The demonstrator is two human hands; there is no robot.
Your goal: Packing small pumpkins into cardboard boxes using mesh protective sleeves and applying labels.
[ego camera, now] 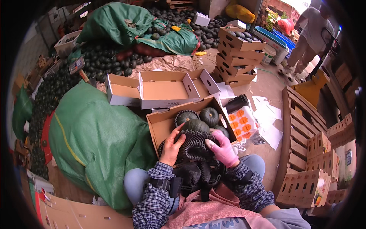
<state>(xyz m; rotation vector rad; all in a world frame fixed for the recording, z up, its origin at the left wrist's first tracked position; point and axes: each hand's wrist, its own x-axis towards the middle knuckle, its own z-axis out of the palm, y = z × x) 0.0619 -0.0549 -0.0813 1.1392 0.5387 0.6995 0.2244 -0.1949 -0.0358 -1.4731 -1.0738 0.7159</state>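
Both hands are around a dark green pumpkin (196, 126) that is partly covered by a black foam net sleeve (197, 146). My bare left hand (172, 146) grips the sleeve and the pumpkin's left side. On the other side my right hand (223, 148), in a pink glove, pinches the sleeve's edge. Under them stands an open cardboard box (160, 123). Inside it lie a bare pumpkin (209, 116), a pumpkin in a net (187, 116) and another pumpkin (222, 130), partly hidden by the right hand. More black foam nets (194, 177) rest on my lap.
Empty cartons (164, 86) stand beyond the box. A green woven sack (94, 143) bulges at left. To the right are a sheet of orange stickers (240, 121), papers (268, 114) and a wooden pallet (303, 123). Filled boxes (238, 57) are stacked behind; a person (311, 34) stands back right.
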